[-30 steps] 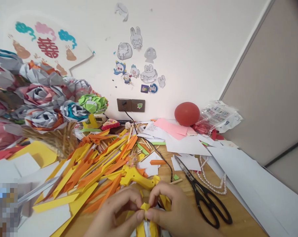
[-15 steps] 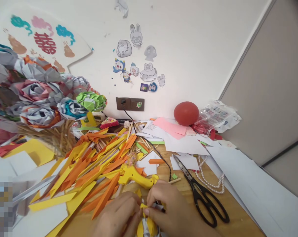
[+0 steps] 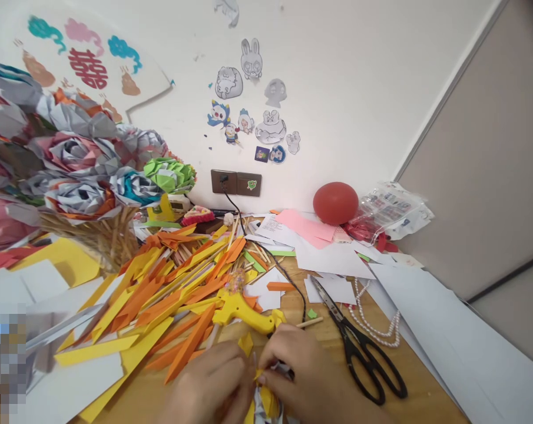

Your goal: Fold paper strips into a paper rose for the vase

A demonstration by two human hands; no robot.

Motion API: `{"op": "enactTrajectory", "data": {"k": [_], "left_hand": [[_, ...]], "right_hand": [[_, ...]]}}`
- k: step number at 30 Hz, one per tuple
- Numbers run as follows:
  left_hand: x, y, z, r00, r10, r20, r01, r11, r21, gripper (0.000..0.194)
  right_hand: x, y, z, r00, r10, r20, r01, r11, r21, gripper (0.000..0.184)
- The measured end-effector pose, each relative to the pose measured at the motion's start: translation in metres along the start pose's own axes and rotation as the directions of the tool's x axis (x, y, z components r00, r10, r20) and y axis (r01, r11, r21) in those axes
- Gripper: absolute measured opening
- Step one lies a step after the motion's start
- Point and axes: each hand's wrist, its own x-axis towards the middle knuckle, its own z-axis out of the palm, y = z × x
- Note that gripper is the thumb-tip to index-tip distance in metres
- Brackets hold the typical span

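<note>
Low in the head view, my left hand point(image 3: 217, 380) and my right hand point(image 3: 295, 365) come together over a yellow and white folded paper flower point(image 3: 268, 403). My right thumb and forefinger pinch a bit of its yellow paper. The left fingers are curled against its left side, and their tips are partly hidden. Much of the flower is cut off by the bottom edge or covered by my hands. Just beyond them lies a yellow glue gun point(image 3: 244, 313). Black-handled scissors point(image 3: 358, 344) rest to the right of my right hand.
Folded orange and yellow paper strips point(image 3: 160, 294) pile up on the left. Behind them stands a bunch of paper flowers point(image 3: 83, 153). A black cord point(image 3: 288, 277) runs from the wall socket. A red balloon point(image 3: 335, 203), white sheets point(image 3: 460, 335) and bead strings point(image 3: 376, 333) are on the right.
The paper flower has turned or tilted between my hands, and a yellow strip now shows above the left fingers. Both hands stay closed on it. The whole view has shifted slightly.
</note>
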Motion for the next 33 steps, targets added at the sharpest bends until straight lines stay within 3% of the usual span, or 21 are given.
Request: {"op": "enactTrajectory", "data": {"k": [2, 4, 7, 13, 16, 18, 21, 23, 26, 29, 33], "left_hand": [[0.007, 0.002, -0.005, 0.986, -0.146, 0.084, 0.16, 0.969, -0.191, 0.013], [0.013, 0.0, -0.008, 0.937, -0.31, 0.163, 0.35, 0.833, -0.428, 0.014], [0.018, -0.007, -0.007, 0.868, -0.399, 0.297, 0.496, 0.656, -0.569, 0.016], [0.016, -0.008, -0.006, 0.8, -0.468, 0.376, 0.597, 0.557, -0.578, 0.027], [0.016, -0.004, -0.008, 0.779, -0.484, 0.399, 0.621, 0.507, -0.598, 0.027], [0.017, -0.004, -0.007, 0.771, -0.488, 0.41, 0.628, 0.471, -0.62, 0.028], [0.017, -0.006, -0.006, 0.755, -0.505, 0.418, 0.645, 0.456, -0.614, 0.028], [0.017, -0.007, -0.005, 0.757, -0.506, 0.414, 0.645, 0.479, -0.595, 0.027], [0.017, -0.007, -0.004, 0.769, -0.504, 0.393, 0.635, 0.539, -0.553, 0.027], [0.018, -0.008, -0.004, 0.744, -0.512, 0.43, 0.668, 0.558, -0.491, 0.028], [0.017, -0.012, -0.003, 0.719, -0.518, 0.463, 0.695, 0.543, -0.472, 0.035]], "right_hand": [[-0.001, 0.003, -0.001, 1.0, -0.007, -0.003, 0.007, 0.999, 0.04, 0.011], [-0.001, 0.005, -0.002, 0.996, -0.088, -0.005, 0.088, 0.986, 0.142, 0.013], [0.001, 0.007, -0.003, 0.984, -0.174, -0.038, 0.178, 0.951, 0.253, 0.017], [0.0, 0.004, -0.002, 1.0, -0.013, 0.02, 0.009, 0.981, 0.192, 0.01], [0.001, 0.001, -0.003, 0.999, -0.039, 0.014, 0.034, 0.971, 0.238, 0.01], [0.002, -0.002, -0.004, 0.991, -0.131, -0.024, 0.133, 0.968, 0.211, 0.012], [0.005, -0.005, -0.007, 0.932, -0.362, -0.038, 0.363, 0.931, 0.043, 0.019], [0.006, -0.006, -0.008, 0.894, -0.449, -0.009, 0.447, 0.893, -0.054, 0.02], [0.005, -0.007, -0.007, 0.897, -0.442, -0.006, 0.438, 0.892, -0.113, 0.019], [0.003, -0.008, -0.004, 0.904, -0.428, -0.024, 0.417, 0.891, -0.181, 0.021], [0.005, -0.009, -0.003, 0.846, -0.534, -0.011, 0.514, 0.819, -0.256, 0.027]]}}
